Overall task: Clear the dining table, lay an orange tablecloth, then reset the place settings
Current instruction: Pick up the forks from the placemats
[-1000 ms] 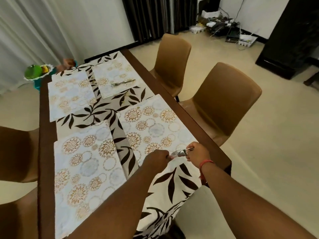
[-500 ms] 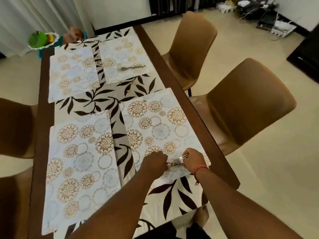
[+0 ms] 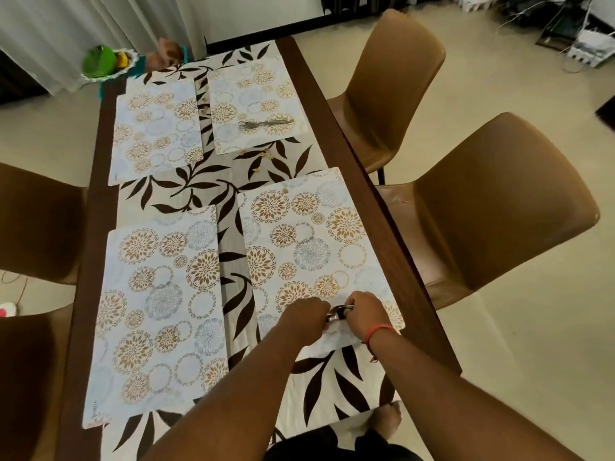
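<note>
Both hands, left hand (image 3: 307, 316) and right hand (image 3: 364, 312), clutch cutlery (image 3: 337, 313) over the near placemat (image 3: 309, 247), clearing barely underway: mats, far cutlery (image 3: 266, 123), leaf-print cloth (image 3: 206, 191) remain on the counter (image 3: 366, 194).

**No readable text in view**

Nothing here can be read as words, numbers or brand marks. The near-left placemat (image 3: 156, 314) has a tiny dark mark by its front corner, too small to make out. The other placemats and the table runner (image 3: 199, 188) carry only flower, circle and leaf patterns. The boxes on the floor (image 3: 589, 48) at the far right show no legible label.
</note>
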Available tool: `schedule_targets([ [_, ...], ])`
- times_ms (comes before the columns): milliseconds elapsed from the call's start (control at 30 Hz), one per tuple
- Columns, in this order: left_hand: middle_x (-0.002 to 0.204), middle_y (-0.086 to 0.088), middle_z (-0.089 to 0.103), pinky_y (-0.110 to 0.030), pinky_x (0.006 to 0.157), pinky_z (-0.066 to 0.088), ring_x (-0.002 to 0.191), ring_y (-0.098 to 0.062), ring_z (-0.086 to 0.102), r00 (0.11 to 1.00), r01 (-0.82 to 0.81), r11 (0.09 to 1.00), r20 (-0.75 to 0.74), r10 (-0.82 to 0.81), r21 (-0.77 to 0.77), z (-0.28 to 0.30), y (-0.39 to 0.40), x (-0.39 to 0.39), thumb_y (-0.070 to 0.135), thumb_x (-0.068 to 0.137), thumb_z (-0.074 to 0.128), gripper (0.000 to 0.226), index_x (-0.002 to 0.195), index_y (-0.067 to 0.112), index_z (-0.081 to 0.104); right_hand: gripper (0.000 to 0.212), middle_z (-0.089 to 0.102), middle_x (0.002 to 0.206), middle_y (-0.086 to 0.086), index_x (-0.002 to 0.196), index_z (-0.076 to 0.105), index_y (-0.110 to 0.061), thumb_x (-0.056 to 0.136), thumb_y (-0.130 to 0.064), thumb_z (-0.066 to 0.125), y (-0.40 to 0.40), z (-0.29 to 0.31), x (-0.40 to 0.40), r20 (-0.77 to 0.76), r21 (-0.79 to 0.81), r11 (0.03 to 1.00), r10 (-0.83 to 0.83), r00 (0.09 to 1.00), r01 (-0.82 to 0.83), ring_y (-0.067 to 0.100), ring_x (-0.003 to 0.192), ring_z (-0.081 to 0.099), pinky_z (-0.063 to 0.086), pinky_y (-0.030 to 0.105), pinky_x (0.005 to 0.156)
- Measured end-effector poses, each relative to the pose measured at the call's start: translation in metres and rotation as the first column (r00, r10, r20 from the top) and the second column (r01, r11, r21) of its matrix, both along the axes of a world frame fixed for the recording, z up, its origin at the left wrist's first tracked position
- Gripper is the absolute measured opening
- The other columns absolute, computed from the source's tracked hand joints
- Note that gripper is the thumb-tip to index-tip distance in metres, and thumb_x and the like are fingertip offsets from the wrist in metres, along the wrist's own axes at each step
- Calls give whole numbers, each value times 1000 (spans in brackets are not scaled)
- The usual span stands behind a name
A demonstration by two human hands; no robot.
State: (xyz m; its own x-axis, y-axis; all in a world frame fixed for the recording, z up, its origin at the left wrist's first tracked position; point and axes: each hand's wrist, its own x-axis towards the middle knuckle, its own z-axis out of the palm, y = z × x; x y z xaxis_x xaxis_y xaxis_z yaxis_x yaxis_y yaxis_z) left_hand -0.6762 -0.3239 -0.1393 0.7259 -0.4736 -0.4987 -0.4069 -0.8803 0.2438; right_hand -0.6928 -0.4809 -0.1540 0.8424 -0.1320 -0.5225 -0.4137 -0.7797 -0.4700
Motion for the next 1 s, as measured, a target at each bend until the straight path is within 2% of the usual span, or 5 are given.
schedule_targets([
  [267,95,-4,58,-28,64,35,84,-22,53,973,-128,968,-215,81,-214,7,-14,28,16,96,57,4,95,13,59,12,67,98,12,92,63,-9,90,-6,52,-23,12,10,-28,143,976,-160,987,162,27,88,63,52,34,75],
  [367,92,-4,65,-24,64,40,78,-16,56,949,-167,944,-306,76,-283,13,-31,38,11,94,57,5,94,11,61,13,68,89,12,91,61,-12,88,-1,54,-40,23,11,-62,298,895,-329,942,332,30,86,68,58,44,81],
  [500,81,3,64,-20,63,47,68,-9,59,918,-129,937,-398,-11,-324,22,-74,46,9,95,54,10,97,13,63,18,68,85,6,87,60,-23,92,-7,58,-73,36,0,-1,396,792,-505,863,464,21,73,67,60,37,71],
  [767,72,3,59,-21,50,44,57,-11,54,851,16,950,-495,-176,-311,50,-217,16,24,102,44,18,97,25,62,19,67,99,21,85,60,-15,99,-7,50,-193,55,-61,-27,496,577,-737,675,649,37,87,69,59,36,65],
  [1000,72,5,62,-24,54,40,58,-10,51,840,67,948,-495,-222,-311,66,-386,-29,28,105,40,25,112,18,61,18,68,80,15,87,64,-2,97,-1,48,-354,74,-122,6,587,478,-810,587,654,24,66,67,62,40,68],
])
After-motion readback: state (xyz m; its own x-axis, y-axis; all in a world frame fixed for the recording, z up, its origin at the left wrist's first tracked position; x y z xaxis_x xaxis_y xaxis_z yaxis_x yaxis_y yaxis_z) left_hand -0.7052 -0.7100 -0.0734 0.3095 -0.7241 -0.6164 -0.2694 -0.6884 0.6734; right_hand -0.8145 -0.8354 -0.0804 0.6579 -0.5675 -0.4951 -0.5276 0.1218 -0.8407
